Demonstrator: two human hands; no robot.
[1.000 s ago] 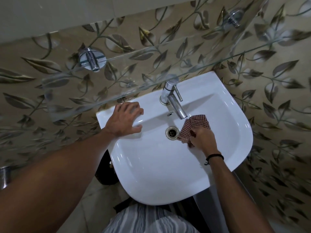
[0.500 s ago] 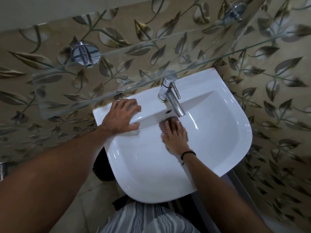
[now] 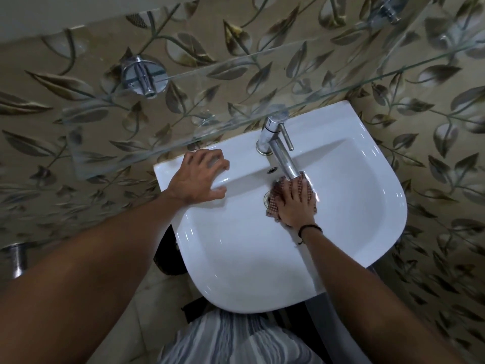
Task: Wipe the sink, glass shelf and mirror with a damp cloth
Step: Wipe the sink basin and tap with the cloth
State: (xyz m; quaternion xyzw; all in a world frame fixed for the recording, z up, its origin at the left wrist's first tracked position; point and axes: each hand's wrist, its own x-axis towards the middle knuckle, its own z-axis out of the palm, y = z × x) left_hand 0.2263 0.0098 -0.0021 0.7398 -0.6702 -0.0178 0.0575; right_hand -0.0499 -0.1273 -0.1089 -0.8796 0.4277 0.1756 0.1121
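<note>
Cloth: the checked cloth (image 3: 273, 204) lies flat on the basin floor under the right grip (image 3: 296, 203), its edges showing left of the palm and past the fingertips.
Right grip: fingers straight and close together, palm pressing the cloth down; nothing curls round it.
Sink: on the white sink (image 3: 367, 206), the drain (image 3: 267, 197) shows half uncovered just left of this grip, and the tap (image 3: 278, 148) spout ends just over the fingertips.
Change: half a second ago this grip lay over the drain, and a second ago it was right of the drain with the cloth bunched. It has now swept back rightward.
Left grip: the left grip (image 3: 196, 177) is well to the left on the rear ledge, fingers spread and bent, braced on porcelain and holding nothing. It has not shifted.
Glass shelf: the glass shelf (image 3: 183, 106) sits beyond both grips, above the tap.
Meaning: these look like back-and-forth strokes around the drain. The sink is probably mid-wipe, with its sides and rim, the shelf and the mirror likely still to do.
</note>
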